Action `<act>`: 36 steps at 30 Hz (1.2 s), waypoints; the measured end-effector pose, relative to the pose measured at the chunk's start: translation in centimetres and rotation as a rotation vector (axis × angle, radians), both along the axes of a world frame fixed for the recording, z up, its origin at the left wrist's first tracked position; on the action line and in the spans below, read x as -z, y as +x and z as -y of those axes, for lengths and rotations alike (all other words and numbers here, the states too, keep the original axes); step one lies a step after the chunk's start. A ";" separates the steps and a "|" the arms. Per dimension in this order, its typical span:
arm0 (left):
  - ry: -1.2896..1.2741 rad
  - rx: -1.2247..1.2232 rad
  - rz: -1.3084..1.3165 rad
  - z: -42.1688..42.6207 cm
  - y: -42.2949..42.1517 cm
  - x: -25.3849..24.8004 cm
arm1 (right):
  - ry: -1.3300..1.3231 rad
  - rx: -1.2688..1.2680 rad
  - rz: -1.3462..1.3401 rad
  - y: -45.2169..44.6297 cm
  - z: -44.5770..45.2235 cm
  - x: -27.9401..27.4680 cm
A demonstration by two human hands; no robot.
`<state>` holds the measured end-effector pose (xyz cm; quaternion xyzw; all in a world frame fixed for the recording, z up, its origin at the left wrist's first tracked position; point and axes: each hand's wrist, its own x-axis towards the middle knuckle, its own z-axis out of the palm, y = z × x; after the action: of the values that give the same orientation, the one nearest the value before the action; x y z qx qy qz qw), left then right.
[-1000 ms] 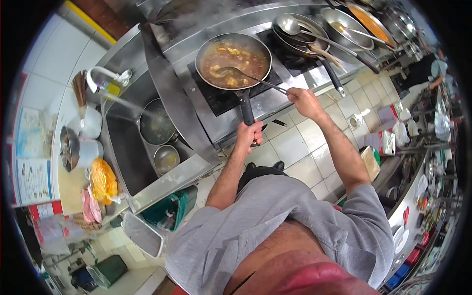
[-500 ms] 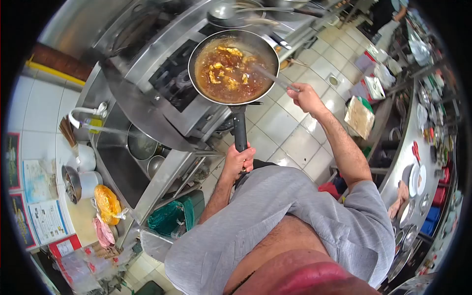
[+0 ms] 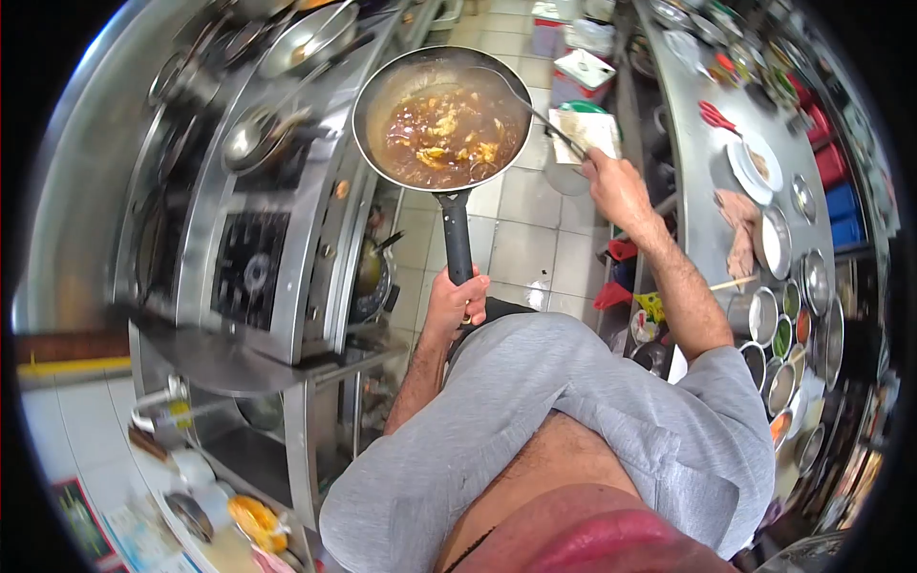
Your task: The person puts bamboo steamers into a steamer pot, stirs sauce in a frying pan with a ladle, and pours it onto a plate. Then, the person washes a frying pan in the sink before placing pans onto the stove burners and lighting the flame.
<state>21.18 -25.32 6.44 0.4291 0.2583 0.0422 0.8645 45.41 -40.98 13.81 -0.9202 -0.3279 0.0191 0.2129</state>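
Observation:
My left hand [image 3: 458, 298] is wrapped round the black handle of a frying pan [image 3: 458, 234], which is held up over the tiled floor. Brown sauce [image 3: 444, 134] with yellow, egg-like pieces fills the pan. In my right hand [image 3: 619, 188] is the handle of a metal ladle [image 3: 554, 126]; it reaches over the pan's right rim, and its bowl end lies at the sauce near the pan's upper right.
On the left is the stove [image 3: 250, 272] with a pan and ladle [image 3: 250, 140] and a steel bowl [image 3: 308, 40] behind. A sink [image 3: 253, 458] lies lower left. The right counter [image 3: 702, 177] holds white plates [image 3: 755, 167], red scissors [image 3: 716, 116] and several containers.
The pan has been lifted off the stove and carried away from it as my body turned right. The stove and sink now lie to the left, and the right counter is nearer. Both hands keep their grips.

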 end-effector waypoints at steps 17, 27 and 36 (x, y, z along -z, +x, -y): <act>0.035 0.726 0.059 -1.0 30.6 -1.0 | 0.192 0.523 0.186 10.5 10.7 -0.3; 0.045 0.979 0.111 7.7 45.0 -2.0 | 0.503 1.025 -0.077 17.7 18.9 0.1; 0.088 1.075 0.148 15.4 52.9 -1.2 | 0.503 0.911 -0.195 23.9 25.4 2.2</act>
<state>74.08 -40.71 7.63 0.5325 -0.0613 -0.3650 0.7612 69.30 -66.33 11.64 -0.8838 0.1320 -0.0693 0.4434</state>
